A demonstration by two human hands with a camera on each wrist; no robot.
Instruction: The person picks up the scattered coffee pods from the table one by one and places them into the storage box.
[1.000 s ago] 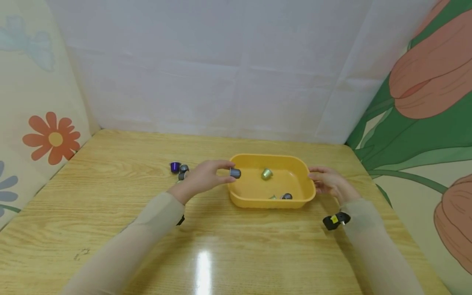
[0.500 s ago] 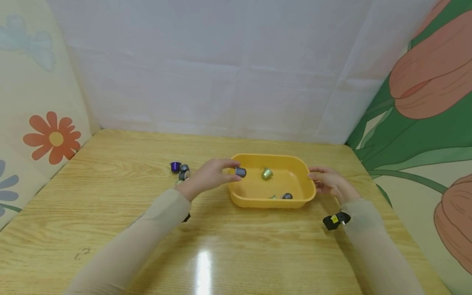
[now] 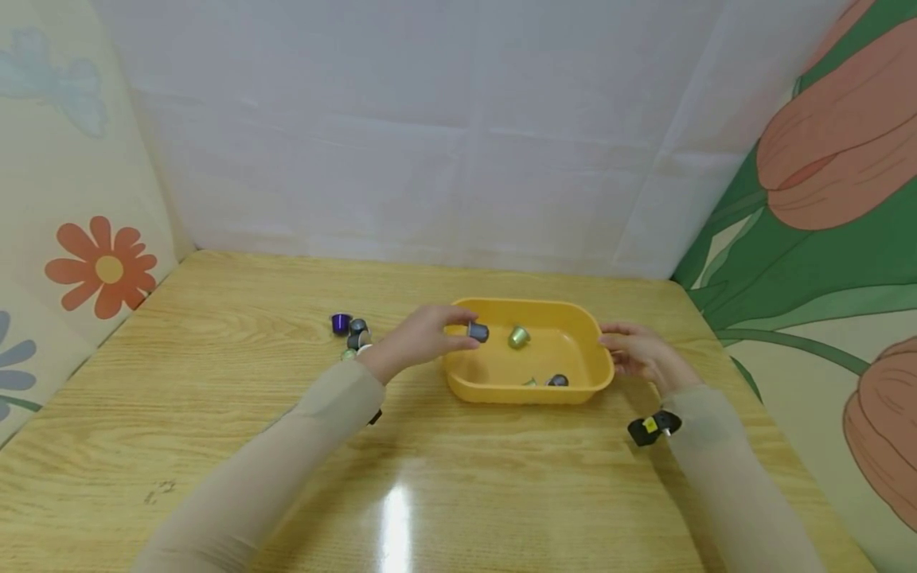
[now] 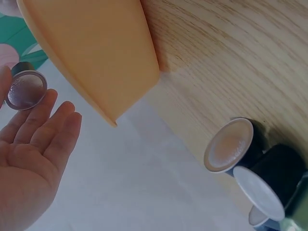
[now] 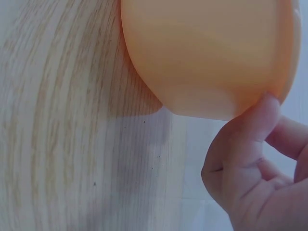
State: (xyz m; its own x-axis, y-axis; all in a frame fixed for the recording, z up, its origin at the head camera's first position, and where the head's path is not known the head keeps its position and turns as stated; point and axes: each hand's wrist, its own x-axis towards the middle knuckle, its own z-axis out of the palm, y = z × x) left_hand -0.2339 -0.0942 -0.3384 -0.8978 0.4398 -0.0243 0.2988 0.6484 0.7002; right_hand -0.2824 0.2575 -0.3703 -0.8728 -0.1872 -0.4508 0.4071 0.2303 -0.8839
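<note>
My left hand (image 3: 417, 341) pinches a dark blue-grey coffee capsule (image 3: 478, 332) between thumb and fingers, over the left end of a yellow plastic tub (image 3: 526, 395). In the left wrist view the foil lid of that capsule (image 4: 26, 90) faces the camera. At the tub's right end my right hand (image 3: 646, 355) grips the rim, the thumb (image 5: 263, 113) against the outer wall just under the lip. Inside the tub lie a pale green capsule (image 3: 519, 337) and, by the front wall, a dark capsule (image 3: 558, 381) with another greenish one mostly hidden.
Left of the tub, several capsules cluster on the wooden table (image 3: 236, 382): a purple capsule (image 3: 341, 324), a grey one (image 3: 358, 326), a black one (image 3: 356, 341) and a green one (image 3: 348, 354), partly behind my left wrist. A white sheet (image 3: 444, 143) hangs behind.
My left hand has moved slightly right with the capsule, from the tub's left rim to over its inside. The right hand and the tub have stayed in place.
</note>
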